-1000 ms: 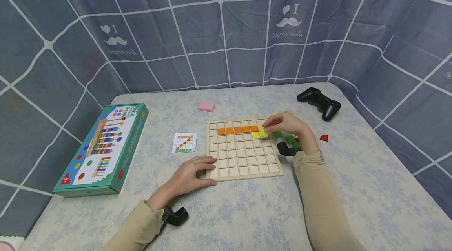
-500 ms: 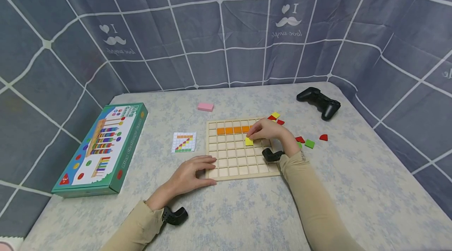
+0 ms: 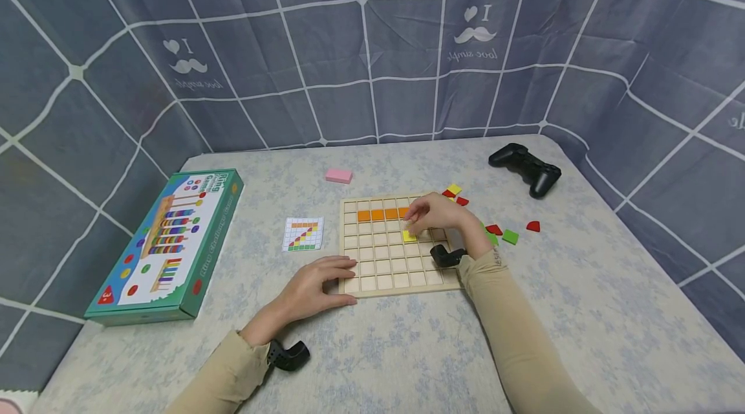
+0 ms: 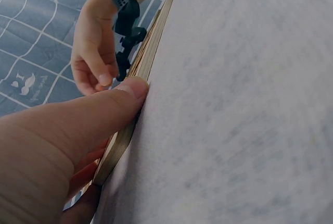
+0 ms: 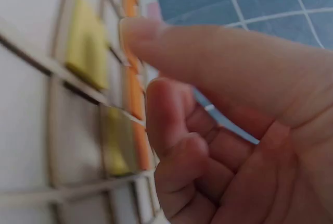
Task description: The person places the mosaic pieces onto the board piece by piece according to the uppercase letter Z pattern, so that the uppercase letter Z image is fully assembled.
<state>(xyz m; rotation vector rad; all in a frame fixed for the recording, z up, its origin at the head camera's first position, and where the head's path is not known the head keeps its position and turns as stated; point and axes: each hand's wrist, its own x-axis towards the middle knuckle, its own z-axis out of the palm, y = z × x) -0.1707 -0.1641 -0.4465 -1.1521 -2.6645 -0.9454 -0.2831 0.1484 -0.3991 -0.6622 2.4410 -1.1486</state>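
The wooden grid board [image 3: 384,266] lies on the table, with a row of orange tiles [image 3: 377,215] in its cells near the far side. My left hand [image 3: 317,286] rests at its near left corner, thumb [image 4: 117,104] along the front edge and straight fingers over the left side. My right hand [image 3: 436,213] hovers over the upper right cells with thumb and fingers apart, holding nothing. Just beneath its fingertips sits a yellow tile [image 3: 409,237], tilted slightly in its cell. The right wrist view shows a second yellow tile [image 5: 119,143], which the right hand hides from the head view.
Left of the board lies a pattern card [image 3: 303,234], beyond it a pink block [image 3: 339,176]. Loose red, yellow and green tiles [image 3: 510,237] lie right of the board. A black game controller [image 3: 526,168] is at back right, a green game box [image 3: 169,246] at left.
My right hand has moved left from the board's right edge, carrying a yellow tile, and has let it go one cell diagonally below the other yellow tile. The left hand stays put.
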